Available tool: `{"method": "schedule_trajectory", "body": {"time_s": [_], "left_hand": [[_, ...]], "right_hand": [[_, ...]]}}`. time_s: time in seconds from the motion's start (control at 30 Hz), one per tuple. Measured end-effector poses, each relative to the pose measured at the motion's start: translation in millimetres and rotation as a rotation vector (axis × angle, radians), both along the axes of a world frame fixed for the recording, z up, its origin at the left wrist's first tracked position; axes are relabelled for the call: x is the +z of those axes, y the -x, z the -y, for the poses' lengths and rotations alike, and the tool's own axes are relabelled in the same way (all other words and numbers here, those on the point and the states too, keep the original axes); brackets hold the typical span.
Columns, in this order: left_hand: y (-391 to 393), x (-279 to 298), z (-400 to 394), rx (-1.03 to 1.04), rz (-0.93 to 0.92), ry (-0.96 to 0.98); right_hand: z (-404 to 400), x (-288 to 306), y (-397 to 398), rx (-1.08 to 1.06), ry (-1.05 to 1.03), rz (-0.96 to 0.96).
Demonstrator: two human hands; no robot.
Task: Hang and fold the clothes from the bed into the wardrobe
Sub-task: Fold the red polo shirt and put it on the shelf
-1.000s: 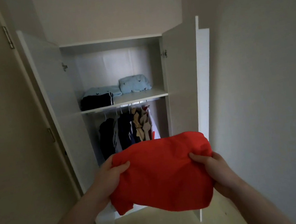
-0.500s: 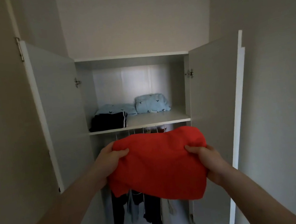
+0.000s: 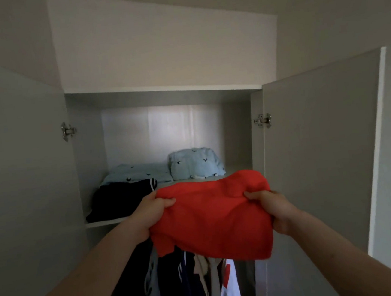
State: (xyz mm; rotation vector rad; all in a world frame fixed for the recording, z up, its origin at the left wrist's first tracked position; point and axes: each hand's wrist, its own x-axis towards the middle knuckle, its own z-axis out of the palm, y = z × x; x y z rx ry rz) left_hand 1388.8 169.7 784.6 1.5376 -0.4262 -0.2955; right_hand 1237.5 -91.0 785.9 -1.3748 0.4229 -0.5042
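Between the two hands, at the middle of the view, a folded bright red fabric garment [image 3: 211,218] is held with its long axis running from nine to three o'clock. The left hand [image 3: 148,213] is curled round its nine o'clock end, thumb on top; the right hand [image 3: 275,207] is curled round the three o'clock end in the same manner. The garment's far edge is seen just at the front lip of the white wardrobe shelf [image 3: 105,222], which lies toward twelve o'clock from both hands. On that shelf a folded black garment with white stripes [image 3: 120,199] sits at ten o'clock from the red bundle, a flat pale blue patterned garment [image 3: 137,175] behind it, and a plump pale blue patterned bundle [image 3: 195,163] at twelve o'clock. The bare stretch of shelf is judged to lie at about one o'clock, nearer the right hand, so a forward push is likely called for. Hanging dark clothes [image 3: 170,283] are seen below at six o'clock.
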Motion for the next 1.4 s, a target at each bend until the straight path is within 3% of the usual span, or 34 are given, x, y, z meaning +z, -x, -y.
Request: {"method": "schedule_trajectory", "body": {"time_s": [0.3,0.57,0.9,1.13,1.27,1.4], "left_hand": [[-132,3,51,0.067,0.017,-0.036],[-233,6,98,0.110,0.031,-0.208],[-322,-22,123,0.092,-0.020,-0.422],[-374,-7,143,0.002,0.206,-0.836],[-397,0,159,-0.090,0.357,-1.113],[-405,-11,178,0.055,0.683,-1.314]], "right_hand": [[68,13,-152,0.064,0.084,-0.104],[126,3,-276,0.189,0.087,-0.163],[150,-31,-360,0.264,0.116,-0.280],[158,-54,-384,0.163,0.304,-0.247],[168,-69,-381,0.124,0.476,-0.340],[186,-65,-378,-0.088,0.829,-0.337]]}}
